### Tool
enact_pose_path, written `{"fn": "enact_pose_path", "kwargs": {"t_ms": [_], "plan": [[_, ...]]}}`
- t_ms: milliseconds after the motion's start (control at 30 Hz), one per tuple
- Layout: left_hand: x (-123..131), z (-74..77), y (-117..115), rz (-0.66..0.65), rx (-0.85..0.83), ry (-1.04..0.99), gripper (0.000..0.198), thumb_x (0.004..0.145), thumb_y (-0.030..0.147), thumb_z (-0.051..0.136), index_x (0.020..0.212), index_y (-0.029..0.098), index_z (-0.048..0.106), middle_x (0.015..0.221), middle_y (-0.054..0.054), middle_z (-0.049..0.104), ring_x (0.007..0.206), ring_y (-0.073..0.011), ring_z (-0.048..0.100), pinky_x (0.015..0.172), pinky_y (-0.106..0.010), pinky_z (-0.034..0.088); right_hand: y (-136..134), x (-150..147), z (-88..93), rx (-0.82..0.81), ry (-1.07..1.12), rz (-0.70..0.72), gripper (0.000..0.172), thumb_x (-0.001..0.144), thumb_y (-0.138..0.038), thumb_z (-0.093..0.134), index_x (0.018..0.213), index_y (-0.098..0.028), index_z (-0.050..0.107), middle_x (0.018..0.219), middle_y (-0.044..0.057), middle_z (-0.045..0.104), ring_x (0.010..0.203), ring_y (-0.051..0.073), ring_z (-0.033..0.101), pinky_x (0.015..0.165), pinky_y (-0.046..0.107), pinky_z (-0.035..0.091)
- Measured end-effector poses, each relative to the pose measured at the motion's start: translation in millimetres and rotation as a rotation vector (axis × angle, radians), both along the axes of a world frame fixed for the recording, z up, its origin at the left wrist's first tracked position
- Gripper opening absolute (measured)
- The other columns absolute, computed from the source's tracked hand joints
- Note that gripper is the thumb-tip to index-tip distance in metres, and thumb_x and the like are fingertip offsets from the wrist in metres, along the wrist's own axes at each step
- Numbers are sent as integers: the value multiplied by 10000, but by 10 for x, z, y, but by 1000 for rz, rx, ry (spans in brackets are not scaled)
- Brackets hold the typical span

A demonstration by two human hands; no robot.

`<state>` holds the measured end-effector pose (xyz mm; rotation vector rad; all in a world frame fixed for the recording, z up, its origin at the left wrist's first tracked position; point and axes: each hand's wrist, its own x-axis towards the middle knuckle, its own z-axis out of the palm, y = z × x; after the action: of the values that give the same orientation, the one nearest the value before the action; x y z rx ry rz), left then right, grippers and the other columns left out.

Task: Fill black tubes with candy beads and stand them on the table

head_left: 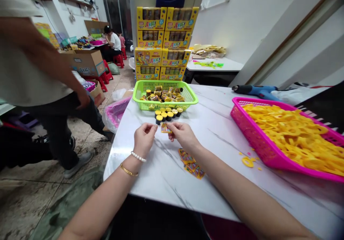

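Note:
My left hand (144, 139) and my right hand (183, 135) hover over the white marble table (166, 175), fingers pinched. Between them is a small colourful sticker card (165, 128); my right fingertips grip its right edge, and my left fingertips are closed just left of it. Several more cards (191, 163) lie in a loose pile below my right wrist. Just beyond the hands stands a cluster of small black cups with yellow tops (168, 113). Behind it a green basket (192, 96) holds several more of these cups.
A pink basket (254, 139) full of yellow plastic rings (295, 132) sits at right, with loose yellow bits (247, 161) beside it. A blue glue gun (255, 90) lies behind. Yellow boxes (163, 42) are stacked beyond. A person (32, 75) stands at left; others sit far back.

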<state>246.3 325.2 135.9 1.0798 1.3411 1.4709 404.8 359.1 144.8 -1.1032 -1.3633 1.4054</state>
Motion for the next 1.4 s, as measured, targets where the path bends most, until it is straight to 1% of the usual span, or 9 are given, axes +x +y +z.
{"fn": "enact_pose_path", "kwargs": {"t_ms": [200,433,600,800,900,1067,1233,1333,1400], "plan": [[32,46,-79,-18,-2,-20,443,755,588,689,696,149,695,535,28,524,451,-72,398,442,-216,306,-58,-14,-39,176,-56,-66,522,718,-676,726,727,-162,637,603,11,631,474,112,553,436,230,457],[19,96,-84,-8,-37,-66,389,635,515,804,734,143,754,583,0,597,521,-87,443,461,-211,309,-93,-11,-110,315,-146,-98,422,842,-594,647,771,-178,635,635,9,628,526,131,575,497,249,478],[16,154,-95,-77,-121,-131,378,587,457,847,767,132,781,634,-34,660,508,-78,445,445,-209,286,-134,-36,-149,412,-243,-87,350,899,-525,603,800,-191,643,662,7,628,577,145,588,555,267,495],[-38,111,-52,-199,-269,-314,459,549,469,893,813,117,758,532,14,568,425,-50,392,394,-189,187,-82,-92,-133,563,-335,-92,369,951,-485,532,751,-198,649,639,9,613,577,152,567,566,280,465],[-75,44,11,-53,-252,-313,398,590,448,882,775,119,754,495,31,539,421,-49,381,404,-190,206,134,-55,-25,774,-423,-136,407,997,-445,473,752,-199,686,711,48,641,689,183,609,673,316,495],[-119,-10,93,58,-124,-181,136,701,273,795,721,138,789,651,-36,705,622,-114,581,553,-204,407,559,-32,63,1184,-965,-64,257,918,-246,608,1137,-220,740,1130,136,653,1038,289,576,921,422,469],[-181,11,130,92,-144,-196,284,674,212,804,945,126,785,588,15,643,501,-84,500,457,-197,331,619,-80,-60,1188,-1135,106,330,864,-165,640,1178,-220,726,1137,137,664,1042,306,564,911,441,466],[-211,34,137,124,-139,-252,578,631,208,839,1171,102,661,591,59,623,421,-57,453,417,-182,299,492,-91,-79,1100,-873,1,291,888,-221,621,1158,-201,726,1075,126,692,1015,282,598,928,433,480],[-213,46,133,130,-138,-258,646,610,227,855,1185,118,582,628,56,650,399,-58,469,401,-174,290,383,-103,-51,885,-652,-75,246,915,-303,598,1090,-200,738,979,97,719,910,237,643,855,387,515]]}}
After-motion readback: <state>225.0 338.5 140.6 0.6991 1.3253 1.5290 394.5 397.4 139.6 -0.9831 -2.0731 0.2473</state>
